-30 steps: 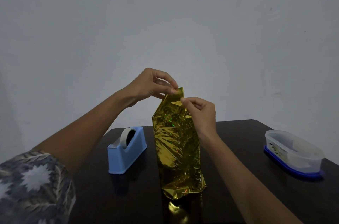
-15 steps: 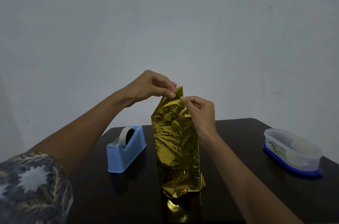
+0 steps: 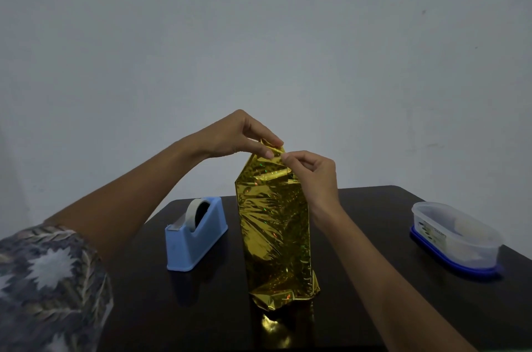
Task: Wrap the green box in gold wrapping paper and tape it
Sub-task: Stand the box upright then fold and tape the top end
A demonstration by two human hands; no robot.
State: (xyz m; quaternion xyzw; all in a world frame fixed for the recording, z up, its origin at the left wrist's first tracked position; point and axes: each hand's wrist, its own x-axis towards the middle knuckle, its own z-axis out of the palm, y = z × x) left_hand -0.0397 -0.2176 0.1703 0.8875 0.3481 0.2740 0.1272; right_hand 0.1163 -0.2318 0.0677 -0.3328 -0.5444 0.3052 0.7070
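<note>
1. Gold wrapping paper [image 3: 273, 236] makes one tall parcel, and with it I count one table [image 3: 374, 222], one blue tape dispenser [image 3: 198, 239], one plastic tub [image 3: 457, 236] and my two hands.
2. Nearest me, my patterned sleeve [image 3: 49, 279] fills the lower left corner. The table's dark glossy top mirrors a gold glint in front of the parcel.
3. The parcel stands upright in the middle of the table. Its foot is crumpled and folded under, its sides are creased and shiny with small coloured sparkles, and the box inside is wholly hidden.
4. The dispenser sits just beside the parcel on my left, not touching it, with one tape roll [image 3: 192, 212] in it.
5. The tub, clear with a blue base, lies well apart on my right near the table's right edge. A wide stretch of tabletop lies between it and the parcel.
6. At the top the paper narrows to a flap. My left hand [image 3: 230, 135] pinches it between thumb and fingertips, and my right hand [image 3: 313, 170] pinches it just beside, its other fingers curled.
7. Behind the parcel runs the table's far edge, then a plain pale wall [image 3: 259, 35].
</note>
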